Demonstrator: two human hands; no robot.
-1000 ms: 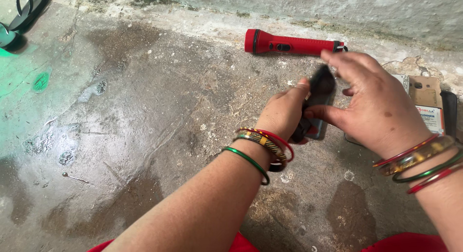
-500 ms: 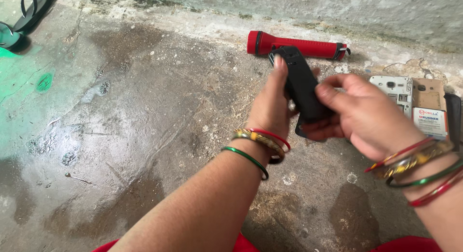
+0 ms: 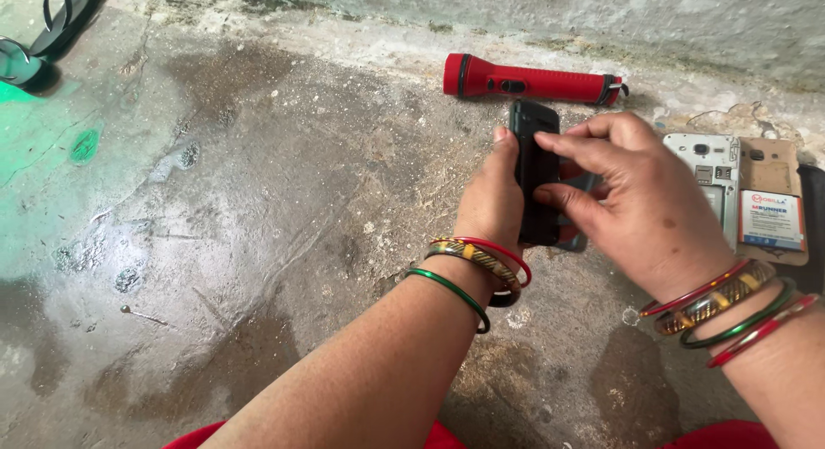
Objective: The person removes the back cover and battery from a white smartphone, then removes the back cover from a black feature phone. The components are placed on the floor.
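Head view: both hands meet over the concrete floor (image 3: 258,243).
Phone: the slim black rectangular phone (image 3: 534,170), tilted a second ago, now stands upright, far end up.
Left hand (image 3: 494,200): fingers wrapped round the phone's lower body from the left.
Right hand (image 3: 632,200): has come over the phone's face; thumb and forefinger pinch its edge, no longer cupping it from behind.
Far: red plastic torch (image 3: 533,79), unmoved by the wall.
Right: opened white phone (image 3: 709,170), brown card box (image 3: 769,200).

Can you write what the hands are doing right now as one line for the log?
left hand: holds black phone upright | right hand: fingers on phone | floor: red torch, opened white phone
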